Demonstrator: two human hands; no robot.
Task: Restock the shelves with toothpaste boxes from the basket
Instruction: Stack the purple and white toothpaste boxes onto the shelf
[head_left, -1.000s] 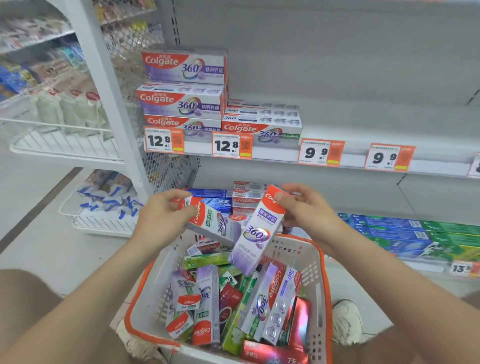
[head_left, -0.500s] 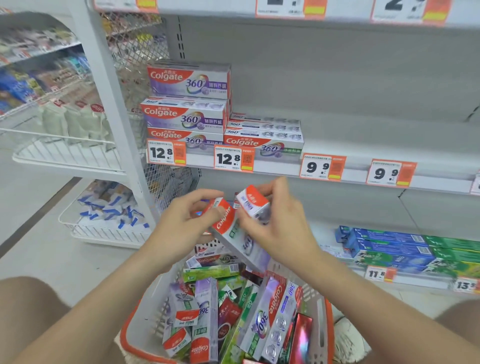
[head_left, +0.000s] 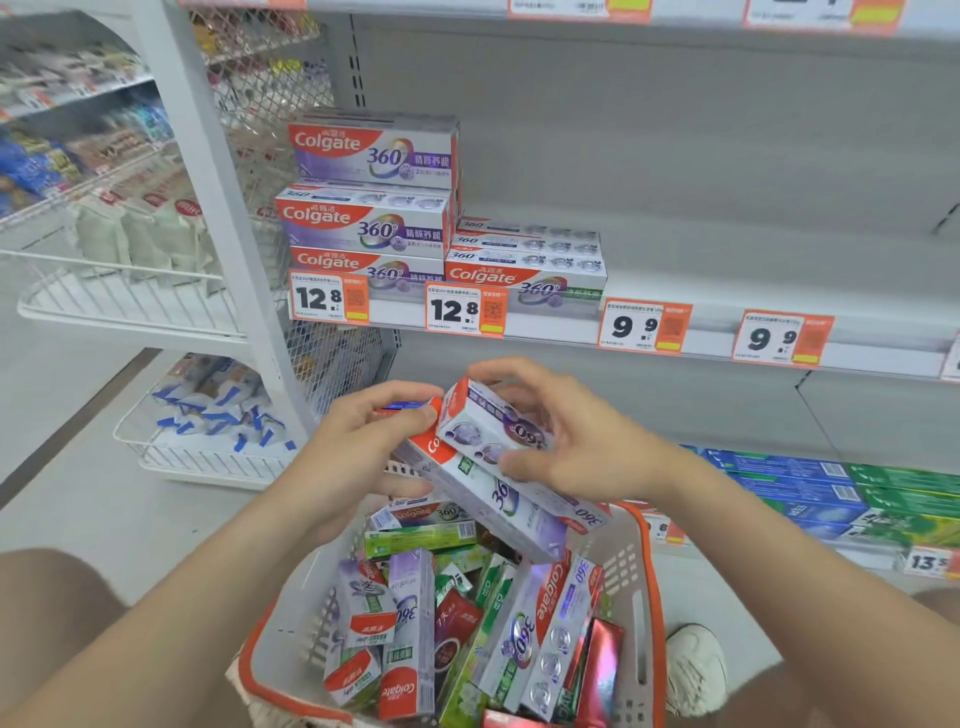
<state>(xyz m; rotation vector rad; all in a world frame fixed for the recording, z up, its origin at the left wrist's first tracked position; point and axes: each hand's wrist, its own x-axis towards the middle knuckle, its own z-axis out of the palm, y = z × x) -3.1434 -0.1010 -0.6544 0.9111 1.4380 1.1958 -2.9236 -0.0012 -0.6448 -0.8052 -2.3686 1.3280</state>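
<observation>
Orange and white price tags read 12.8 (head_left: 328, 298) and 9.9 (head_left: 644, 326). At the left, a white wire rack (head_left: 130, 306) holds pale soft packs (head_left: 140, 234). Below it, a lower white wire tray (head_left: 208, 457) holds small white and blue packs (head_left: 218, 410). A white metal post (head_left: 218, 208) stands beside them. The grey floor (head_left: 67, 499) lies below. A white shoe (head_left: 696, 670) rests on the floor at the bottom right.

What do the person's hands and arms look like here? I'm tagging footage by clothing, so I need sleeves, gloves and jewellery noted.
Both are bare: the left hand and right hand wear no gloves, and no rings show on the fingers. No watch or bracelet shows at either wrist. The forearms are uncovered right to the frame's edge, so no sleeve is visible.
</observation>
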